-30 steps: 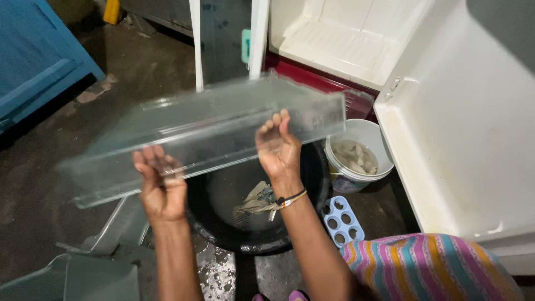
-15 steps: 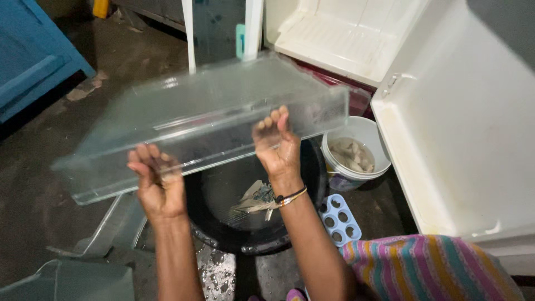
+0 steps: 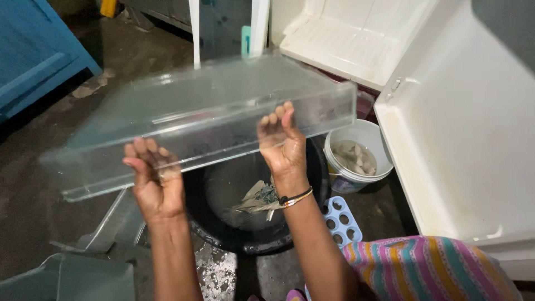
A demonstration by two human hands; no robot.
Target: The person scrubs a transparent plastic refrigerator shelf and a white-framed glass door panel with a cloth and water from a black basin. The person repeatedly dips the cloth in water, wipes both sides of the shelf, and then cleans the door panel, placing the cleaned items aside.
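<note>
I've tipped the clear plastic tray (image 3: 206,117) flatter and lifted it a touch since a second ago, above the black basin (image 3: 251,223). My left hand (image 3: 156,181) and right hand (image 3: 281,145) both clasp its near edge, fingers hooked over, so it drains.

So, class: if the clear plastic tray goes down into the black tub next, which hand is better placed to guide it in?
Probably the right hand: it grips the clear tray directly above the black tub, while the left hand sits off to the tub's side.
</note>
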